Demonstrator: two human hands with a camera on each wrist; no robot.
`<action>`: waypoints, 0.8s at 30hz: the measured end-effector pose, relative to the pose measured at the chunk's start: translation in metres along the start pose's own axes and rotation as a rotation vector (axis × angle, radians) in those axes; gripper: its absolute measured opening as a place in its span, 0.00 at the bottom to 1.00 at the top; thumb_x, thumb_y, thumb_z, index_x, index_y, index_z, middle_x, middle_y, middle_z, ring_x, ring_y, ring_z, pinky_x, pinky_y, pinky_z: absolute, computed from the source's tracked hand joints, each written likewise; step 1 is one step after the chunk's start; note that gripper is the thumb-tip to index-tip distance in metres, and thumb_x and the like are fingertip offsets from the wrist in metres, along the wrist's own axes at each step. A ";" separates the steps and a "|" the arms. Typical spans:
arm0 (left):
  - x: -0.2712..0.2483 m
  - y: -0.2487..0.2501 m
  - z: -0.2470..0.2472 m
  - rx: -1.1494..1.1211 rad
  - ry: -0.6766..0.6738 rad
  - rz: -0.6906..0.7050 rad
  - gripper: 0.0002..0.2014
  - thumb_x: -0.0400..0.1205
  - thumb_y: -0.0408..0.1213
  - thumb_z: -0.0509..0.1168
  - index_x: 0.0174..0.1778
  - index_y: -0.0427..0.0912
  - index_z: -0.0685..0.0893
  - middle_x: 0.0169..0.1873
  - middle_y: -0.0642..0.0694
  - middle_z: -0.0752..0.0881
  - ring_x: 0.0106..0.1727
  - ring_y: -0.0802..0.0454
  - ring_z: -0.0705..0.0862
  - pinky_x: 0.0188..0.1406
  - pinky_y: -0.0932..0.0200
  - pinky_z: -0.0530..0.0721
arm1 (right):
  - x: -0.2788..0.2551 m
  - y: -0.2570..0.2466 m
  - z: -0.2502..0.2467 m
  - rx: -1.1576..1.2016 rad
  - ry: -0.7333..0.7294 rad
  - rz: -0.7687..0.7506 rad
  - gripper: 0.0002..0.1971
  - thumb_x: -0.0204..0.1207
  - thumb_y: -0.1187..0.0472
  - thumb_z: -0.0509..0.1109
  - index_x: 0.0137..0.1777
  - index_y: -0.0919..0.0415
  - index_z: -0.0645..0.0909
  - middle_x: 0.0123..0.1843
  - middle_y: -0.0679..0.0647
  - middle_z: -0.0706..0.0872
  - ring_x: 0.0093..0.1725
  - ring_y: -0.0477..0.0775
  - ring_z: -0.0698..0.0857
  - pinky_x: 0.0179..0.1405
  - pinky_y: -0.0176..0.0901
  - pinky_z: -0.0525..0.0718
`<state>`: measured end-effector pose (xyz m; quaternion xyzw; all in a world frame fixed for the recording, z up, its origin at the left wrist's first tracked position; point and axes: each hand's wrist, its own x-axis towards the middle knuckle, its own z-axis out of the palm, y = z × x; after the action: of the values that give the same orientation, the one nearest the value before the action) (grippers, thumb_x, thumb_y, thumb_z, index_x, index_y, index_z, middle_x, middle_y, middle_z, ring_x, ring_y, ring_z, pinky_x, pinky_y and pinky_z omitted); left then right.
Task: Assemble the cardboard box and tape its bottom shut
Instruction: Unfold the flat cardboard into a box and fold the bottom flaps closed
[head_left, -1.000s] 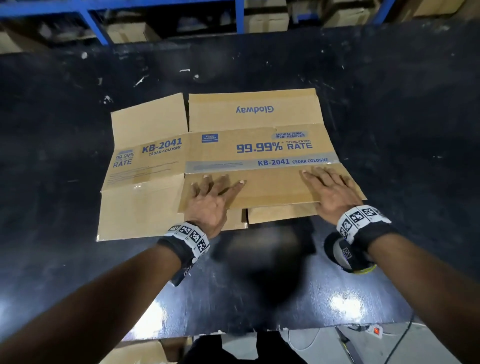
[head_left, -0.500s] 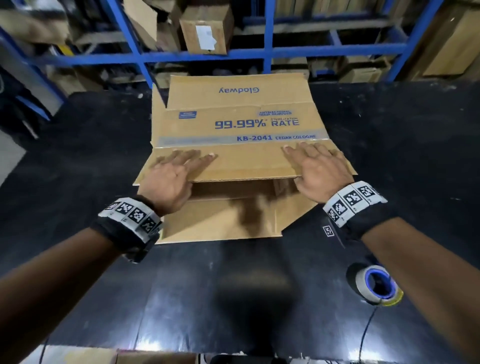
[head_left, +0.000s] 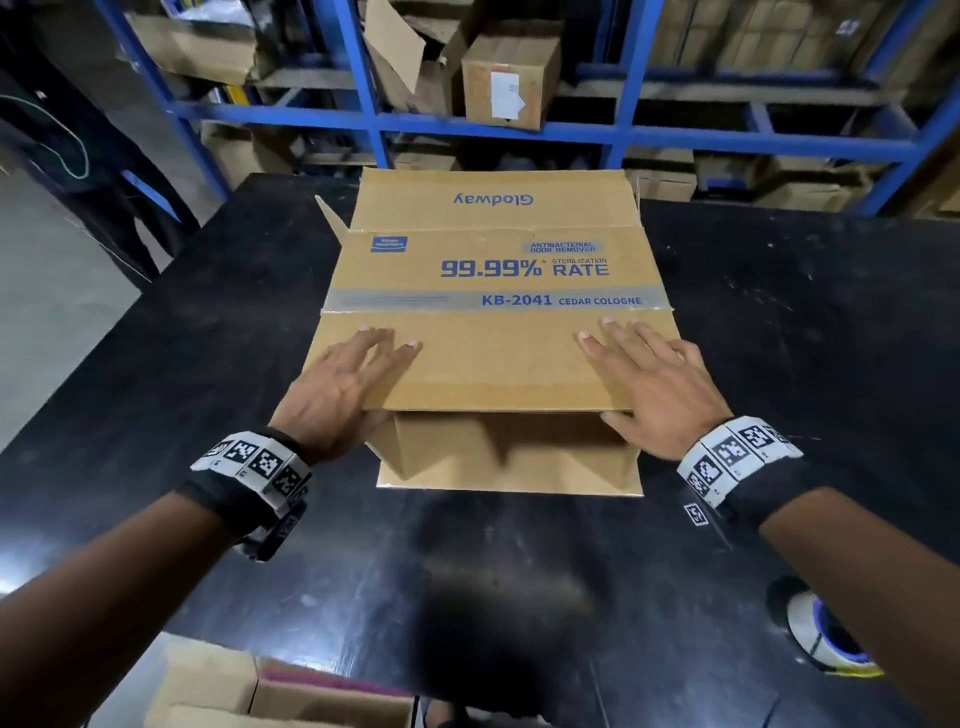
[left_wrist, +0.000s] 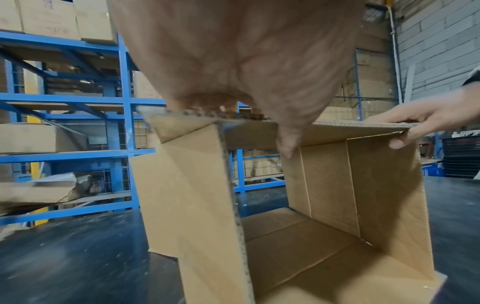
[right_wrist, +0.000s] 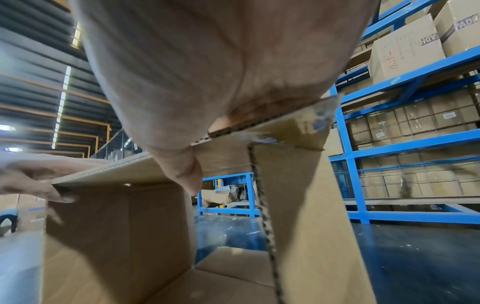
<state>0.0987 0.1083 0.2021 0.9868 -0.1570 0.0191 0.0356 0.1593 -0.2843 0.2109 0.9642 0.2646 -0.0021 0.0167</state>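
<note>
While both hands, left (head_left: 335, 397) and right (head_left: 655, 379), pinched near flap (head_left: 493, 366), squared cardboard box (head_left: 498, 270) open on bench (head_left: 208, 364); next, probably fold bottom flaps, fetch tape roll (head_left: 826, 636).

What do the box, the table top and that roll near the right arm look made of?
Box: corrugated cardboard, matte brown; fluting shows along its cut edges in the wrist views. Table: hard black surface, glossy and scuffed; material unclear. Roll: looks like pale packing tape on a blue core, partly hidden by the arm.
</note>
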 end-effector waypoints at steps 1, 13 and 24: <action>-0.003 -0.004 0.001 0.009 -0.007 0.024 0.52 0.73 0.37 0.82 0.92 0.53 0.60 0.84 0.37 0.71 0.85 0.32 0.72 0.79 0.34 0.77 | -0.002 0.004 0.001 0.011 0.003 -0.012 0.49 0.75 0.42 0.71 0.91 0.41 0.46 0.92 0.51 0.53 0.89 0.60 0.56 0.79 0.63 0.63; -0.011 -0.016 0.001 0.124 -0.011 0.088 0.58 0.72 0.19 0.67 0.93 0.61 0.48 0.93 0.52 0.58 0.92 0.48 0.61 0.85 0.42 0.70 | -0.027 0.047 0.007 -0.154 -0.075 -0.075 0.61 0.69 0.65 0.79 0.91 0.43 0.39 0.93 0.49 0.43 0.92 0.54 0.45 0.88 0.60 0.55; -0.003 0.031 0.022 0.015 0.182 -0.201 0.44 0.69 0.32 0.77 0.84 0.47 0.72 0.83 0.43 0.74 0.87 0.42 0.70 0.85 0.39 0.67 | -0.021 0.012 0.033 0.023 0.237 0.162 0.47 0.62 0.59 0.85 0.82 0.57 0.70 0.86 0.56 0.70 0.88 0.60 0.62 0.84 0.60 0.62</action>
<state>0.0866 0.0785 0.1822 0.9920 -0.0535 0.1059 0.0439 0.1476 -0.3070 0.1783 0.9760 0.1862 0.1102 -0.0256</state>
